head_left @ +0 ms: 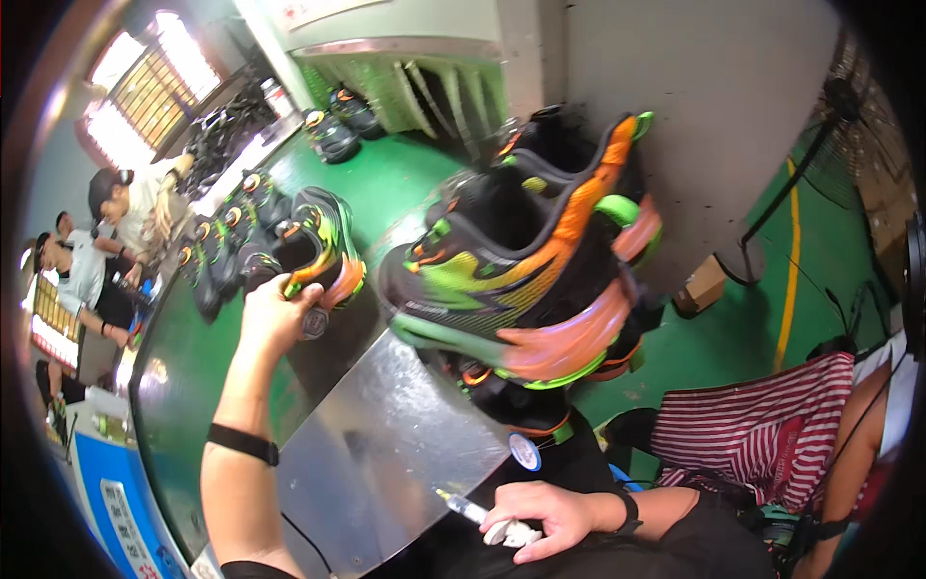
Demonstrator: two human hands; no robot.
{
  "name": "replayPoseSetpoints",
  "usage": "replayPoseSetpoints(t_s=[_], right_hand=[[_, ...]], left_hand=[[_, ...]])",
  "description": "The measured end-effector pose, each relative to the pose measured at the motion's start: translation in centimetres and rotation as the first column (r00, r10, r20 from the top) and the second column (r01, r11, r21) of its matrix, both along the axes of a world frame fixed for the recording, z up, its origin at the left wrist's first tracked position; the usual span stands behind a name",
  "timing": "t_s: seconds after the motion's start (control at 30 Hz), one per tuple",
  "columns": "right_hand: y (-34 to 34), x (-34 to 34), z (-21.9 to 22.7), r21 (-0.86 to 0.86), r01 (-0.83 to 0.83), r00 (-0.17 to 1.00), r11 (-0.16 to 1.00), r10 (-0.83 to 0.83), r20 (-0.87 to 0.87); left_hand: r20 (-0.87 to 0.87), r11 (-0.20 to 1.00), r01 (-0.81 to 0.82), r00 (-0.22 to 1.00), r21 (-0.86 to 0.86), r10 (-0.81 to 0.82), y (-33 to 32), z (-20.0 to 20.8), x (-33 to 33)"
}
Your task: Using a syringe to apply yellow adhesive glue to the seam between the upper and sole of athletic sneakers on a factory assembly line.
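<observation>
My left hand (pixel 275 314) reaches over the green belt with its fingers closed on the near end of a black, green and orange sneaker (pixel 338 241). A small round greyish object (pixel 314 323) shows by its thumb; I cannot tell what it is. Low in front of me, my right hand (pixel 552 516) is wrapped round a slim clear syringe-like tool (pixel 463 504) with a yellowish tip, pointing up and left. Something white and crumpled (pixel 511 533) is also in that hand. Close in front, a large black, orange, green and pink sneaker (pixel 521 299) stands among other sneakers, slightly blurred.
A bare metal plate (pixel 386 434) lies beside the green belt (pixel 193 386). Dark sneakers (pixel 217 246) line its left side; two more (pixel 331 137) are near a curtained opening (pixel 415 92). A fan (pixel 839 101) stands right. Co-workers (pixel 125 207) are far left; another person's arm (pixel 858 434) is right.
</observation>
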State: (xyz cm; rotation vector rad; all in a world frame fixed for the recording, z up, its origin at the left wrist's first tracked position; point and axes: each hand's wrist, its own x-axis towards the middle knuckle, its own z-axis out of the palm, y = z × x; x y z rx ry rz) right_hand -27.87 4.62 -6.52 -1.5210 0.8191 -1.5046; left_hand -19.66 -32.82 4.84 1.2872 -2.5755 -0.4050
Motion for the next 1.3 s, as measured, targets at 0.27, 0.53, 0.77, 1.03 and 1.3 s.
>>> replayPoseSetpoints(t_s=[0.27, 0.53, 0.77, 1.03, 1.3], right_hand=[[0.8, 0.3, 0.4, -0.078, 0.136, 0.99, 0.988, -0.138, -0.023], [1.1, 2.9, -0.2, -0.099, 0.107, 0.99, 0.989, -0.115, -0.083], [2.9, 4.6, -0.6, 0.061, 0.014, 0.997, 0.998, -0.009, -0.082], [4.2, 4.1, 0.5, 0.162, 0.015, 0.998, 0.987, -0.006, -0.056], [3.7, 5.8, 0.7, 0.119, -0.006, 0.996, 0.993, 0.016, -0.084]], left_hand=[[-0.416, 0.941, 0.329, 0.847, -0.079, -0.331, 3.8, 6.0, -5.0], [-0.104, 0.725, 0.672, 0.718, -0.153, -0.688, 19.8, 13.9, -12.4], [-0.02, 0.789, 0.612, 0.791, 0.063, -0.612, 21.6, 12.6, -12.2], [-0.429, 0.814, 0.572, 0.763, 0.099, -0.483, 18.3, 15.0, -8.1], [-0.909, 0.776, 0.629, 0.349, 0.047, -0.228, 15.4, 19.2, 8.7]])
